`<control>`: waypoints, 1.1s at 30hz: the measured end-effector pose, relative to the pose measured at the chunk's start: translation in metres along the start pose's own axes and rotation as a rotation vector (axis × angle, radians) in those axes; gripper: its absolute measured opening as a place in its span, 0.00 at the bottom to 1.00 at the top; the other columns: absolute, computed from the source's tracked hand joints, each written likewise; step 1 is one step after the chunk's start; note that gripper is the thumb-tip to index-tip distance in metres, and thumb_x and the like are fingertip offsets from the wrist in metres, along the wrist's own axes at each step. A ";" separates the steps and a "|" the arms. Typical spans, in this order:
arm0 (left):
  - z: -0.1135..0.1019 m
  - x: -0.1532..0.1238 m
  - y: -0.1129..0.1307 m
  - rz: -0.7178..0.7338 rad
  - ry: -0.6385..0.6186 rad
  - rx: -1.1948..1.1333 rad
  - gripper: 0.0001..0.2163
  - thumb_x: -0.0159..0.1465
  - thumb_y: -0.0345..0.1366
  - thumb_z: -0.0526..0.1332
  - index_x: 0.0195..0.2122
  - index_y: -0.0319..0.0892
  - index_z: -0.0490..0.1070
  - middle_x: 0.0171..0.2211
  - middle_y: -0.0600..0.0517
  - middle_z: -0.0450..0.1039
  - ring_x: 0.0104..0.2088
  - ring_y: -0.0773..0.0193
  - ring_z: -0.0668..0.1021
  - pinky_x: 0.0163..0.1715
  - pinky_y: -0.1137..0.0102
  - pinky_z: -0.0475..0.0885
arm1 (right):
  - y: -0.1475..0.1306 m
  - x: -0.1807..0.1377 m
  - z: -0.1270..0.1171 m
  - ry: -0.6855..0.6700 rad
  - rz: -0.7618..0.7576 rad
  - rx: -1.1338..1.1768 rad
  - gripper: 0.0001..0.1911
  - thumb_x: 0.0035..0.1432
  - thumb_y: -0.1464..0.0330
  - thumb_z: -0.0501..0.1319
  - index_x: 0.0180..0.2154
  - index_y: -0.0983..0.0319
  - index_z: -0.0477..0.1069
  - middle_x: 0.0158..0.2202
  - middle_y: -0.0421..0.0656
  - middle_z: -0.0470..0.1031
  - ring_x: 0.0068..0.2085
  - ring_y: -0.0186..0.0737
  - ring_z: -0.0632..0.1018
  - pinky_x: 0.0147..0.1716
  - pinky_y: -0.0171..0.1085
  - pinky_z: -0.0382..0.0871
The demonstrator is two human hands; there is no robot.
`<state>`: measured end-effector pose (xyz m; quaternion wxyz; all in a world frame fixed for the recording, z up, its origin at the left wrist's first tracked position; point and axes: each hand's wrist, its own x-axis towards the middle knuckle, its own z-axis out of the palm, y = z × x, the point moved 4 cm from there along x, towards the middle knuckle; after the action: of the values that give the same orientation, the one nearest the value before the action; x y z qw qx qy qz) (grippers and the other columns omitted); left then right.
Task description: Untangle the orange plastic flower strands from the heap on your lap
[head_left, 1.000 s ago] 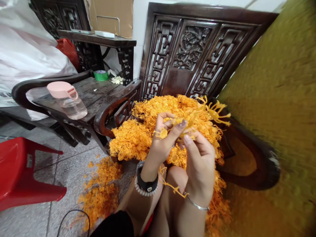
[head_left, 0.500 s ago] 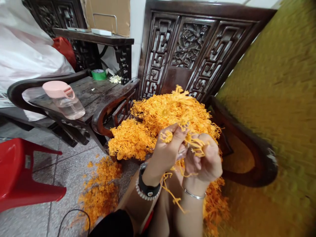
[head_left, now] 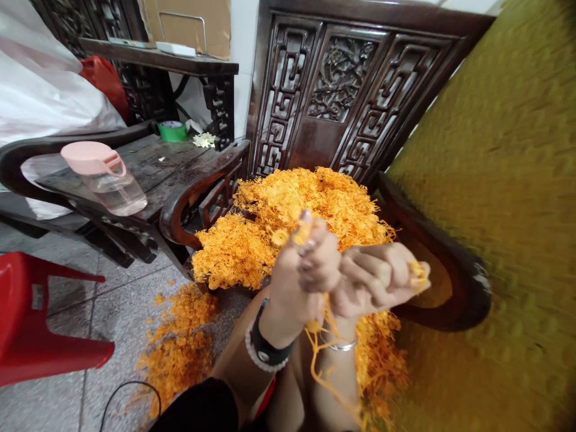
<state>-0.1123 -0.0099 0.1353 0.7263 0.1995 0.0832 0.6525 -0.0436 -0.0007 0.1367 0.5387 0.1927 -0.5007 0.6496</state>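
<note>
While both hands work close together at the centre of the frame, I see the left hand (head_left: 299, 270) clenched around a small yellow sprig (head_left: 288, 235), its tips poking out above the thumb and fingers. The right hand (head_left: 378, 276) is also closed, knuckles toward me, with a bit of the same yellow material pinched at its fingertips on the right side; a thin strand (head_left: 321, 348) trails down from between the two hands toward the lower middle of the frame.

Behind the hands, upper centre, sits the pile (head_left: 315, 210) of orange-yellow branching pieces on the seat of a carved chair (head_left: 351, 78), with more spilled on the floor (head_left: 175, 348) at lower left.

I judge these pieces to be very light and springy, thin moulded plastic by the look of them, though I cannot be sure of the material. The branches look likely to snag on each other, so pulling one free would drag neighbours along. They seem flexible rather than brittle, yet the fine tips could probably bend or snap if squeezed hard. The best hold, to my eye, is on the thicker stem near the base of a sprig, pinched between thumb and forefinger, with the other hand steadying the rest.

At upper left a jug (head_left: 105, 180) with a pink lid lies on a dark table (head_left: 180, 162), and a red stool (head_left: 40, 324) shows at lower left.
</note>
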 end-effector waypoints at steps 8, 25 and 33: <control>-0.019 0.013 0.008 0.280 0.069 0.381 0.14 0.59 0.43 0.61 0.24 0.40 0.63 0.17 0.58 0.57 0.16 0.77 0.59 0.14 0.79 0.52 | -0.016 -0.004 -0.005 0.310 -0.029 -0.619 0.08 0.55 0.63 0.57 0.26 0.58 0.67 0.17 0.33 0.55 0.15 0.26 0.54 0.11 0.28 0.48; -0.023 0.023 0.009 0.370 0.149 0.657 0.17 0.56 0.45 0.63 0.17 0.40 0.66 0.14 0.59 0.54 0.17 0.74 0.57 0.19 0.73 0.52 | -0.016 -0.011 -0.001 0.558 0.092 -1.204 0.07 0.55 0.70 0.61 0.37 0.55 0.69 0.23 0.34 0.59 0.20 0.25 0.60 0.18 0.29 0.55; -0.021 0.026 0.001 0.342 0.153 0.679 0.20 0.60 0.48 0.58 0.16 0.41 0.65 0.15 0.57 0.58 0.19 0.72 0.60 0.21 0.74 0.57 | -0.019 -0.009 -0.015 0.568 0.141 -1.213 0.05 0.52 0.71 0.64 0.33 0.56 0.75 0.18 0.33 0.62 0.19 0.26 0.60 0.19 0.30 0.55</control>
<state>-0.1178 0.0193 0.1197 0.4912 0.3903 0.3139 0.7127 -0.0197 0.0060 0.1320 0.6185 -0.3555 -0.6272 0.3126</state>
